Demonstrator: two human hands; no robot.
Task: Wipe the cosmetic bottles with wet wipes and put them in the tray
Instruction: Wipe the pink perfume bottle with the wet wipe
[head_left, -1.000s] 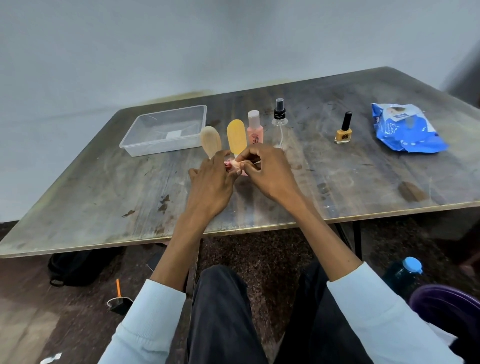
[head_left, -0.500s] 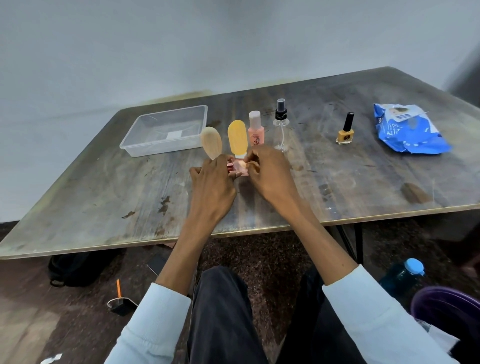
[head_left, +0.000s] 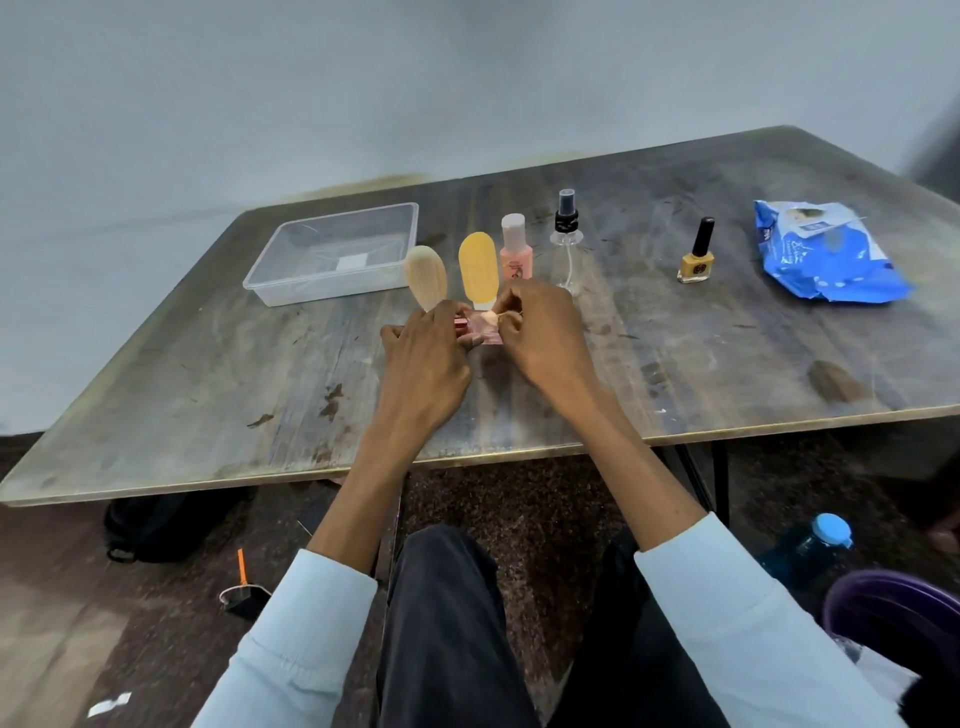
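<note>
— Two hands are meeting over the near middle of the table (head_left: 218, 374). What are they doing?

— The left hand (head_left: 423, 364) is gripping a small pink bottle (head_left: 461, 325), fingers curled round it, only its reddish end showing. The right hand (head_left: 545, 338) is pinching a pinkish wet wipe (head_left: 485, 327) against that bottle, fingertips bent in tight.

— Is anything differing from a second ago?

— The right hand is sitting lower and closer in now; earlier its fingers were lifted above the bottle, plucking at the wipe. The bottle is staying between the hands, just above the tabletop.

— And behind them?

— A beige tube (head_left: 426, 278) and a yellow tube (head_left: 478, 267) are standing just beyond the knuckles, then a pink bottle with a pale cap (head_left: 516, 249) and a clear spray bottle (head_left: 566, 239). Off to the right, a yellow nail polish (head_left: 696, 254) is standing apart, with the blue wipes pack (head_left: 826, 260) lying farther right. The clear tray (head_left: 337, 254) is sitting far left. None of those are shifting.
</note>
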